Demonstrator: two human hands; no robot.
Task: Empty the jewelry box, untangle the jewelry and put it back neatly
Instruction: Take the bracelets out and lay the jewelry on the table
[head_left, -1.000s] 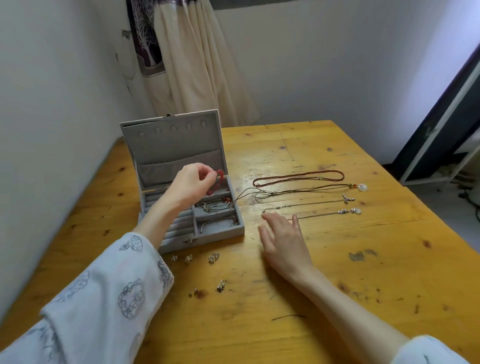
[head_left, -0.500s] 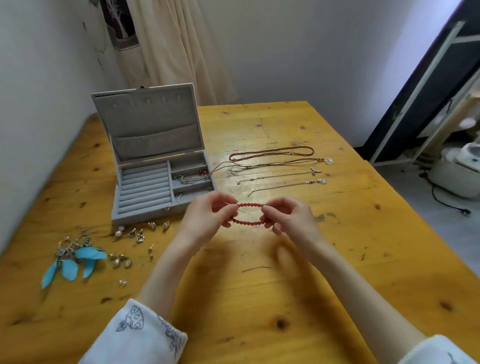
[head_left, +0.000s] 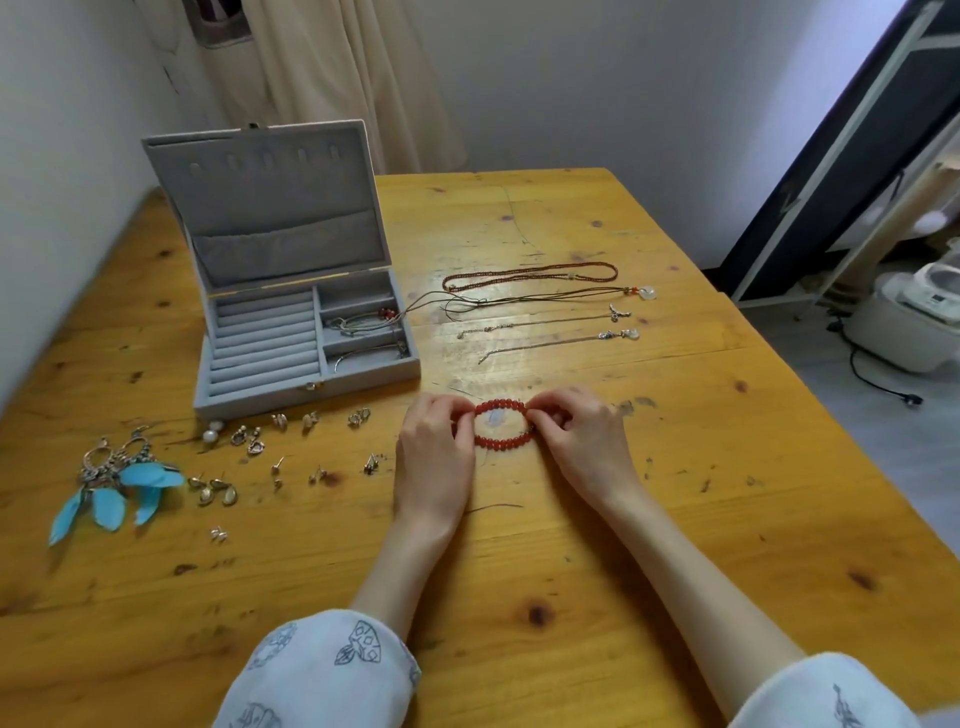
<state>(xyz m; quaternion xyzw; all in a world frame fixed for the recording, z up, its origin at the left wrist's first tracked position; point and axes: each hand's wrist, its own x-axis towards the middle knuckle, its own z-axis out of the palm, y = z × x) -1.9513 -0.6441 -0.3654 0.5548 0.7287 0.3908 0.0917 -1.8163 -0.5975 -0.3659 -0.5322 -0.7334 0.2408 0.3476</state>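
Note:
A red bead bracelet (head_left: 502, 442) lies as an open ring on the wooden table (head_left: 571, 545), just in front of the grey jewelry box (head_left: 291, 384). My left hand (head_left: 435, 457) pinches its left side and my right hand (head_left: 582, 447) pinches its right side. The box stands open with its lid up; a tangle of cord and chain (head_left: 363, 322) and a thin bangle (head_left: 363, 353) lie in its right compartments. Several necklaces (head_left: 540, 306) are laid out straight to the right of the box. Small earrings (head_left: 249, 441) are scattered in front of it.
Blue feather earrings (head_left: 111, 488) lie at the table's left. A white wall runs along the left side and a curtain (head_left: 332, 78) hangs behind the box. A white appliance (head_left: 914, 317) with a cable sits on the floor to the right.
My left hand lifted the red bracelet out of the box. Both hands then took it and lowered it onto the table in front of the box, spread into a ring.

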